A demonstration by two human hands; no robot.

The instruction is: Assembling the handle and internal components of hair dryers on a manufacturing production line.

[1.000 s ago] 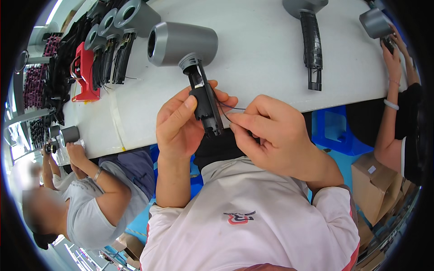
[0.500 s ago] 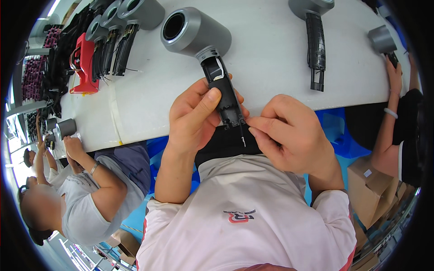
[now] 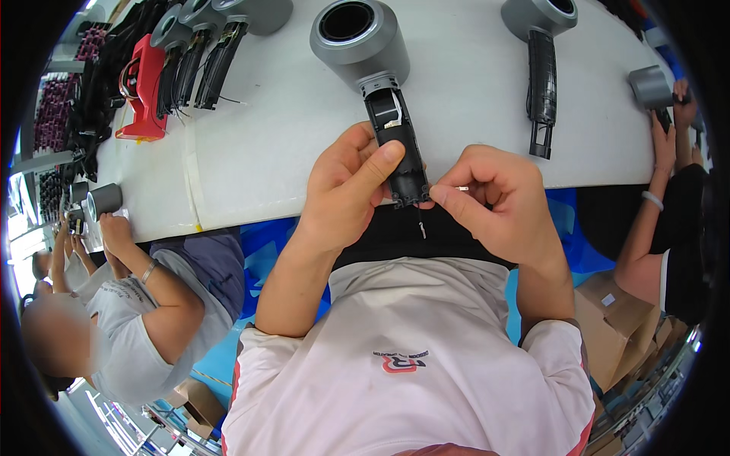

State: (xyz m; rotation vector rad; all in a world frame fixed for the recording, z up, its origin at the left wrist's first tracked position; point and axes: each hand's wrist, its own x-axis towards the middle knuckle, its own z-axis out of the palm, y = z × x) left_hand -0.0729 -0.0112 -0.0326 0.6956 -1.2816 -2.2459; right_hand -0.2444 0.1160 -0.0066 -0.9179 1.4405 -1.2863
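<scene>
Over the near edge of the white counter, a partly assembled hair dryer is held with its grey head pointing away from the person and its black handle toward the body; whether the head touches the surface cannot be told. The left hand is closed around the handle, thumb pressed flat on the front face, fingers wrapped behind. Above the thumb the handle is open, exposing a pale strip inside. The right hand is curled, thumb and forefinger brought together just beside the handle's lower end, pinching a thin lead whose bright tip shows between them. A loose wire with a light-coloured end hangs below the handle. To the right on the counter lies a second dryer, well apart from the hands. At upper left, three similar units lie side by side, near a red fixture. A strip of tape crosses the surface. Co-workers at left and right each handle a grey-headed unit; a cardboard box stands below the counter at right.
</scene>
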